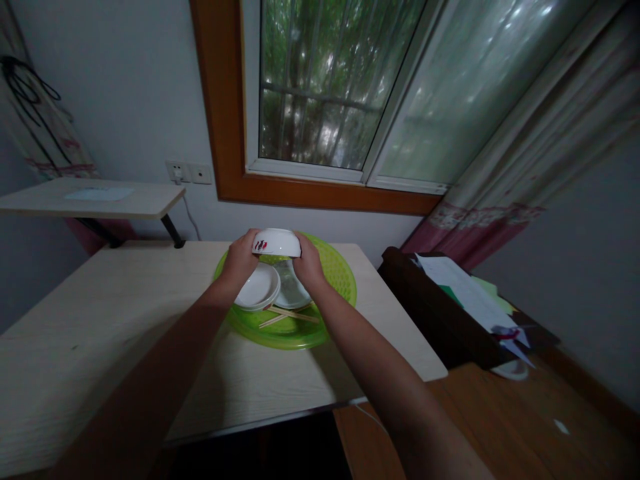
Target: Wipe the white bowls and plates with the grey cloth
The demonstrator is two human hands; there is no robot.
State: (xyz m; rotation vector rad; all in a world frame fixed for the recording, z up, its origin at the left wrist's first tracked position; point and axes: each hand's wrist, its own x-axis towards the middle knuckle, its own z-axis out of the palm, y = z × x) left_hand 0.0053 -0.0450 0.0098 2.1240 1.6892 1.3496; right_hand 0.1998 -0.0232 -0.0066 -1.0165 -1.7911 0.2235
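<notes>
A white bowl (277, 243) with a small red and black print is held up over a round green tray (343, 280). My left hand (242, 255) grips its left side and my right hand (307, 260) its right side. Below the bowl, white dishes (257, 287) lie stacked on the left part of the tray. Beside them is another pale dish (290, 288), partly hidden by my right hand and the bowl. Several wooden chopsticks (295, 315) lie crossed near the tray's front.
The tray stands on a pale wooden table (125, 300). A raised shelf (95, 198) stands at the table's back left. Behind are a wall socket (189, 173) and a window (325, 87). Right of the table, papers (465, 293) lie on a dark brown piece of furniture (425, 303).
</notes>
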